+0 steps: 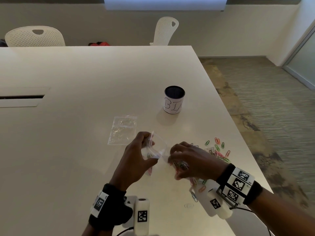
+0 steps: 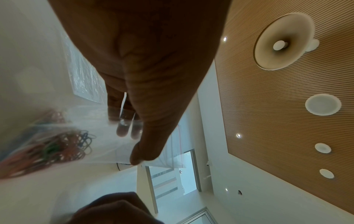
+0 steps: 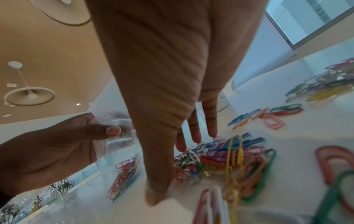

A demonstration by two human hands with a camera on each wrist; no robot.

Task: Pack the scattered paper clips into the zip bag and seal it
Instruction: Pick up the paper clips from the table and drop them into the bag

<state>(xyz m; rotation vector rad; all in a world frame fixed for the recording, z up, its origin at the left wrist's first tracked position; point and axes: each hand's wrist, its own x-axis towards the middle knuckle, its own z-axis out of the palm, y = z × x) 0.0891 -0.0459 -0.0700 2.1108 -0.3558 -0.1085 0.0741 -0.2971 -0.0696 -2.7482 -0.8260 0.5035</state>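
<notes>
My left hand (image 1: 147, 148) holds a clear zip bag (image 1: 160, 147) upright just above the white table, pinching its rim so the mouth faces right. Some coloured paper clips (image 2: 57, 148) lie at the bag's bottom (image 3: 124, 171). My right hand (image 1: 175, 163) is right beside the bag's mouth, its thumb and fingers closed round a clump of clips (image 3: 191, 160). More loose clips (image 1: 219, 149) lie scattered to the right and under my right wrist (image 1: 199, 184).
A second clear zip bag (image 1: 122, 130) lies flat just beyond my left hand. A white cup marked "BIN" (image 1: 174, 100) stands further back. The table's right edge (image 1: 238, 133) runs close to the scattered clips. Two white chairs stand at the far side.
</notes>
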